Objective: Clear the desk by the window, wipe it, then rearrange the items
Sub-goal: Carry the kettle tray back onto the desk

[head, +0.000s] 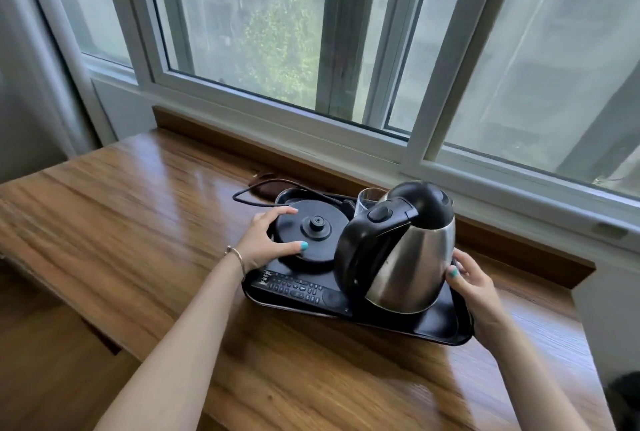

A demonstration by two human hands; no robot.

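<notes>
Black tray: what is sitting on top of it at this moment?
On the tray: kettle, round base, remote, and a glass partly hidden behind the kettle. Its contents cannot be seen.

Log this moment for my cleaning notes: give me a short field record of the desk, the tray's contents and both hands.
surface: wooden desk by the window
tray: black, on the desk
on tray: steel kettle, kettle base, remote control, glass behind the kettle
cord: runs from the base onto the desk
left hand: grips the kettle base
right hand: holds the tray's right edge, thumb against the kettle
</notes>
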